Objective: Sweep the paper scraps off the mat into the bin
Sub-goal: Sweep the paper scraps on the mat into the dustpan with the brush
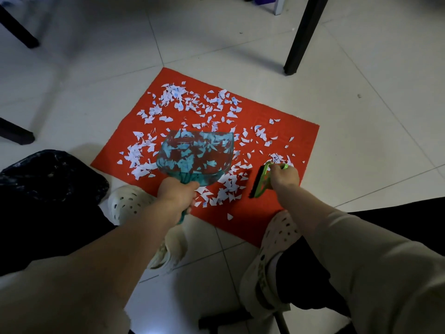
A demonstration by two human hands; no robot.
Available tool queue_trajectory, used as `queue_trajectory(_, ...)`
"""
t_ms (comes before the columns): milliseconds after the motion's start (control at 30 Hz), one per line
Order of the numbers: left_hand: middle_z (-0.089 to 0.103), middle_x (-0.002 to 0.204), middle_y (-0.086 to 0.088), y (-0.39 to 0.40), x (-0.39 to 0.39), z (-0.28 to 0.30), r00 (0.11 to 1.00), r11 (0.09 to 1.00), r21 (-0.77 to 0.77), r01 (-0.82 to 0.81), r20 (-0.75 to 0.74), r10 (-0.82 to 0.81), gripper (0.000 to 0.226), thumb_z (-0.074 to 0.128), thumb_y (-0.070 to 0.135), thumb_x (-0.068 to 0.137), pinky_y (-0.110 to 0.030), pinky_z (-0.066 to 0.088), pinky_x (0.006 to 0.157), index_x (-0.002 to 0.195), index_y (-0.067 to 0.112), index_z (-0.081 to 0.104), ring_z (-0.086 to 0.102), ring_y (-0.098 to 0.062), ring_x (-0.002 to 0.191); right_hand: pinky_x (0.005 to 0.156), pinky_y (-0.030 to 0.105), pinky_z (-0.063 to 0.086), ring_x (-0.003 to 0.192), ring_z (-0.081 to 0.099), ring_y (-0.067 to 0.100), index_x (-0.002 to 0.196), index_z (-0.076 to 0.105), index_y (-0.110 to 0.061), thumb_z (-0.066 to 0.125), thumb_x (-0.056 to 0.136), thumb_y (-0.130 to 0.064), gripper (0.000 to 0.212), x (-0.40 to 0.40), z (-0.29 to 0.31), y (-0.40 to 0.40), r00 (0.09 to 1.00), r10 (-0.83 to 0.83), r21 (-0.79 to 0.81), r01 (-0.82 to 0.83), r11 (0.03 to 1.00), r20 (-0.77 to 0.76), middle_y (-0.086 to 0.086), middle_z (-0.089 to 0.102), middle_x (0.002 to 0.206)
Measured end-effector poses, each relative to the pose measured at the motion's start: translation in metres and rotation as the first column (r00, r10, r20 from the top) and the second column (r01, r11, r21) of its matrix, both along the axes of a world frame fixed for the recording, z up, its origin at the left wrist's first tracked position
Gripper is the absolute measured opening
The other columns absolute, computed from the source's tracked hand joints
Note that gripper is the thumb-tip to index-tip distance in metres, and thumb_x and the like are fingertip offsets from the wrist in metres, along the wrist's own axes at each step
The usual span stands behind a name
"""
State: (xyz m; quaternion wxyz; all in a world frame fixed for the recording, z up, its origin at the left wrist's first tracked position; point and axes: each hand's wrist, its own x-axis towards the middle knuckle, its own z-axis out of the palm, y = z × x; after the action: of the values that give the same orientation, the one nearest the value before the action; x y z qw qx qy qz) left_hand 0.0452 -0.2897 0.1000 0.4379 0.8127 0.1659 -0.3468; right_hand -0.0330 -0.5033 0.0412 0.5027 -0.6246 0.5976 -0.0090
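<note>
From the head camera, the only view, the step in hand looks like gathering scraps into the pan; the left hand, low in the centre of the frame, is curled tight round the handle of the dustpan, and the right hand, right of centre, grips the green brush, its dark bristles facing left toward the pan. To do this well, the person would probably want the pan's front lip pressed flat on the mat so nothing slides beneath it; short, light strokes toward the pan's mouth should suit better than hard ones, since the pieces look light enough to flutter away. The paper scraps lie scattered across most of the mat, thickest in the upper centre and in a drift between the two hands; almost none appear collected, so the task seems barely begun. What may be the bin, a dark mass lined with a crinkled black bag, sits at the left edge of the frame, just beside the mat.

The dustpan is translucent teal plastic, scoop-shaped with a curved lip, and scraps show through it; the mat is a flat red rectangle with a faint embossed pattern; the scraps are white, angular, thin; the floor is glossy pale tile.
</note>
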Motion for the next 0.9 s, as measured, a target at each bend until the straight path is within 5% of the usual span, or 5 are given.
queue_trajectory(200,0.055,0.065,-0.006,-0.009,0.013,0.025,0.994,0.996,0.003,0.092,0.055,-0.092,0.015,0.062,0.016,0.093,-0.022,0.039,0.038,0.094,0.001,0.061,0.047,-0.014,0.048,0.054,0.027,0.041,0.066,0.052,0.020,0.090,0.057,-0.011,0.050,0.096,-0.018,0.012,0.003,0.028,-0.036,0.998,0.063,-0.093,-0.061,0.994,0.025,0.005,0.055,0.076)
queue_trajectory(300,0.053,0.064,-0.006,-0.016,0.013,0.026,0.992,0.995,-0.007,0.104,0.069,-0.103,0.014,0.061,0.016,0.094,-0.020,0.037,0.035,0.094,0.002,0.059,0.045,-0.014,0.047,0.060,0.031,0.041,0.074,0.051,0.025,0.083,0.053,-0.012,0.051,0.093,-0.019,0.012,-0.007,0.024,-0.046,1.000,0.018,-0.132,-0.019,0.991,-0.009,0.008,0.054,0.079)
queue_trajectory(567,0.057,0.071,-0.007,-0.035,0.003,-0.006,0.997,0.998,-0.003,0.068,0.037,-0.068,0.016,0.062,0.019,0.093,-0.025,0.038,0.042,0.095,0.004,0.059,0.049,-0.015,0.052,0.085,0.044,0.053,0.090,0.061,0.032,0.103,0.060,-0.002,0.046,0.098,-0.024,0.027,-0.032,-0.009,-0.047,0.967,-0.239,-0.182,0.220,0.958,-0.087,0.015,0.063,0.098)
queue_trajectory(900,0.055,0.069,-0.005,-0.051,0.004,-0.030,0.998,0.998,-0.005,0.067,0.011,-0.067,0.013,0.060,0.018,0.094,-0.025,0.038,0.041,0.095,0.005,0.061,0.048,-0.015,0.053,0.087,0.039,0.047,0.103,0.061,0.037,0.112,0.061,0.001,0.051,0.098,-0.021,0.028,-0.004,-0.026,-0.055,0.971,-0.194,-0.144,0.175,0.974,-0.137,0.019,0.065,0.112)
